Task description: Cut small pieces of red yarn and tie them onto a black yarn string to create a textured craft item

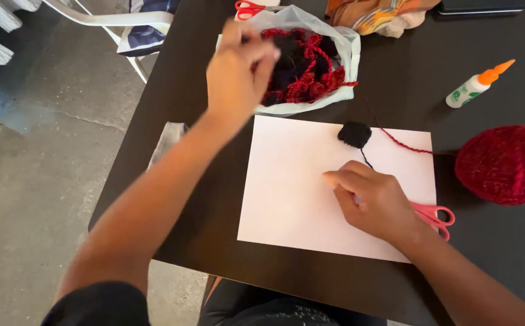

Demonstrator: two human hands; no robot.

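Note:
My left hand (pixel 238 72) hovers at the near edge of a clear plastic bag (pixel 341 42) stuffed with red and black yarn scraps (pixel 304 66); its fingers are pinched together, blurred, on a dark bit of yarn. My right hand (pixel 374 202) rests on a white sheet of paper (pixel 286 193) with its fingers curled over pink-handled scissors (pixel 437 215), whose handles stick out to the right. A small black yarn tuft (pixel 355 134) lies on the paper's far edge, a thin black strand running from it toward my right hand.
A red yarn ball (pixel 507 164) sits at the right, its strand trailing to the paper. A white glue bottle with an orange tip (pixel 476 84) lies beyond it. Red scissors (pixel 249 8), patterned cloth (pixel 377 15) and a white chair (pixel 117 21) are at the back. The dark table (pixel 178 90) ends at left.

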